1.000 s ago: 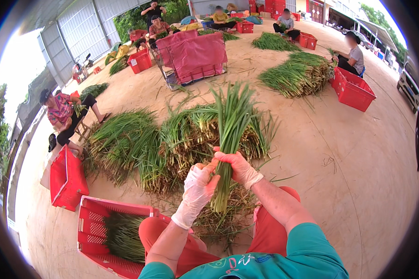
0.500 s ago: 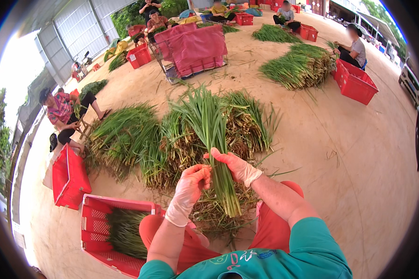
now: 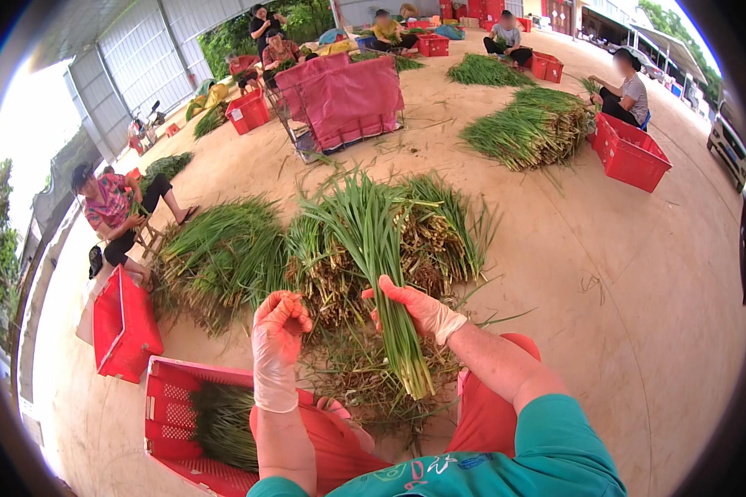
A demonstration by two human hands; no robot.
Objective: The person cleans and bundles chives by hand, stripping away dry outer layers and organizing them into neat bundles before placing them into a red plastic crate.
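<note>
My right hand (image 3: 413, 308), in a thin translucent glove, is wrapped round a bunch of long-leaved greens (image 3: 394, 331). Its leaf tips point away from me and its pale cut ends hang toward my lap. To the left, apart from the bunch, my gloved left hand (image 3: 278, 327) is raised with its fingers curled and pinched. What those fingers hold, if anything, is too small to make out. Beyond the bunch lies a heap of similar greens (image 3: 439, 224). Loose trimmings (image 3: 348, 369) cover the ground between my knees.
A red crate (image 3: 162, 414) with greens inside stands by my left leg, another red crate (image 3: 126, 323) beyond it. More greens (image 3: 215, 248) lie front left. A cart with pink sheeting (image 3: 340, 95) stands ahead. Several people sit around, one person (image 3: 112, 203) at left.
My left hand has moved left, away from the bunch, and turned upward. My right hand still grips the bunch, which has shifted slightly toward me.
</note>
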